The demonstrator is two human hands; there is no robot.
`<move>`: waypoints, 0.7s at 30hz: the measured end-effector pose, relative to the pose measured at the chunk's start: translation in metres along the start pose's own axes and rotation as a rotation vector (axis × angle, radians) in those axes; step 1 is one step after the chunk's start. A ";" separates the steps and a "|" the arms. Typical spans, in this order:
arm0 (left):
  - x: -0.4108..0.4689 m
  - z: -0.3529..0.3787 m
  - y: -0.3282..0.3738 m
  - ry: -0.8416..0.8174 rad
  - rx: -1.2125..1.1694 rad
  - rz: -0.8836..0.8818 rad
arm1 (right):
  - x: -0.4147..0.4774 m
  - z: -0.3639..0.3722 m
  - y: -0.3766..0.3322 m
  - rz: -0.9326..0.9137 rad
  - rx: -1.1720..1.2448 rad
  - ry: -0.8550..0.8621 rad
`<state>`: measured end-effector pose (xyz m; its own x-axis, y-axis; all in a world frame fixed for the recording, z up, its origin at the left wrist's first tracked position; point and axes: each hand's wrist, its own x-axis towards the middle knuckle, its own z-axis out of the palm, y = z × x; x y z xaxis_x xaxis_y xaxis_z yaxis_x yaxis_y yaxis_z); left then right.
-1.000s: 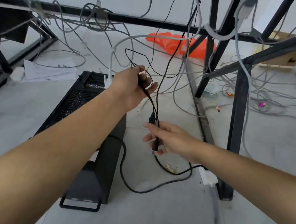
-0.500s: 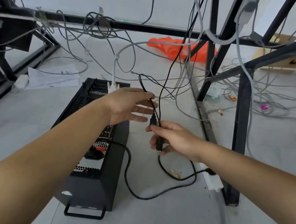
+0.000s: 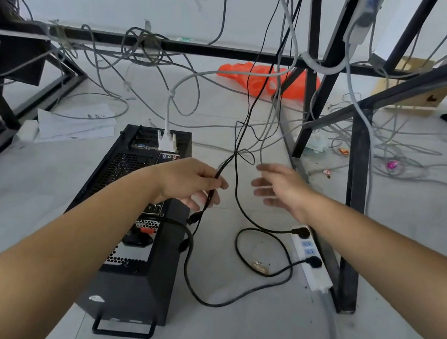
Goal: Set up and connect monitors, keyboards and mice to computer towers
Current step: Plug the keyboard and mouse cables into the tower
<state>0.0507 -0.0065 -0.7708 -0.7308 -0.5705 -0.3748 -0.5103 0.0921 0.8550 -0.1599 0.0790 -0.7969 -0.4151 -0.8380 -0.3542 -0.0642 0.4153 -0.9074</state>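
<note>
L hand [image 3: 188,183] grip closed round a thin black cable [image 3: 220,170], fingers curled over it; cable comes down from above and thru the fist. Its plug [image 3: 194,219] dangles just below the fist, right over the tower's rear ports. Prob USB, too small to confirm. Held short like that so the plug end stays controllable for insertion, imo.

R hand [image 3: 283,191] wide, fingers spread, holding nothing. It's just beside a second black lead [image 3: 235,182] hanging from the desk, can't tell if touching. That lead drops to the power strip [image 3: 314,273].

Tower [image 3: 136,295] lies on its side on the floor [image 3: 250,333], rear panel up, which puts the ports in reach from above. White video connector [image 3: 167,141] seated at far end of panel. Power cord [image 3: 197,296] comes off the PSU end and loops across floor to the same strip. Strip sits against the desk frame leg [image 3: 353,217].

Step in hand: kb/mouse cable into a rear USB port, I'd say. Next needs plug orientation sorted, plus R hand to guide. Risk: snagging the loose overhead cables.
</note>
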 end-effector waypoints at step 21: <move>0.004 0.003 0.003 -0.012 -0.082 0.124 | 0.008 -0.010 -0.062 -0.237 0.597 0.014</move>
<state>0.0443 -0.0061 -0.7710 -0.7917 -0.5489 -0.2682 -0.3773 0.0941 0.9213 -0.1685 0.0499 -0.7417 -0.4633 -0.8767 -0.1291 0.3590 -0.0525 -0.9319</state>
